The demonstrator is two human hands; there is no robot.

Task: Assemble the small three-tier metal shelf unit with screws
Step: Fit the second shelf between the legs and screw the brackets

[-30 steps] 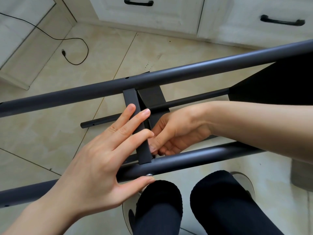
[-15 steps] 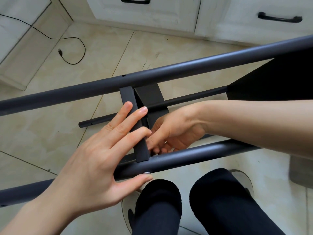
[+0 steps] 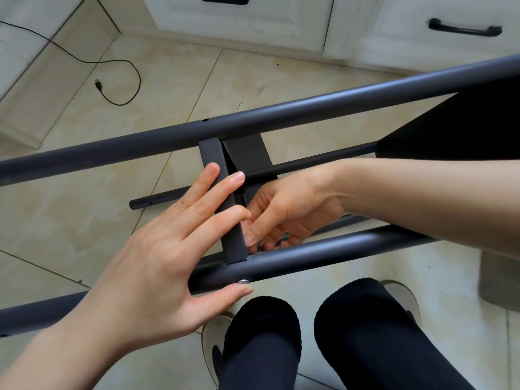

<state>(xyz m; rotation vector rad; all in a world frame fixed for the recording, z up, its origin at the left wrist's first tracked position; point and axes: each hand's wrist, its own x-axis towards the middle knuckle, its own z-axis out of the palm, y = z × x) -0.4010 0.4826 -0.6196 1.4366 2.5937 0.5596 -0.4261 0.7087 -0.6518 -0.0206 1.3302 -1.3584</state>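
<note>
Head view, looking down. The partly built shelf frame lies on its side above the tiled floor (image 3: 70, 220), with two thick grey tubes crossing the picture: the upper tube (image 3: 281, 114) and the lower tube (image 3: 323, 253). A flat dark crossbar (image 3: 222, 198) spans the gap between them, its lower end meeting the lower tube. A thinner rod (image 3: 157, 200) lies farther down, near the floor.

The left hand (image 3: 157, 257) enters from the lower left, palm down, fingers straight and slightly spread. The fingertips (image 3: 235, 178) lie flat across the crossbar, while the thumb extends under the lower tube, its tip just beside a silver screw head (image 3: 243, 281) seated in that tube.

The right hand (image 3: 284, 209) reaches in from the right, forearm level, between the two tubes. Its fingers are curled behind the crossbar's lower end, apparently pinching a small part there; the part itself is hidden.

Below, two black-clad knees (image 3: 365, 319) show. A black cable (image 3: 123, 63) lies on the floor at upper left, near white cabinets (image 3: 281, 21).
</note>
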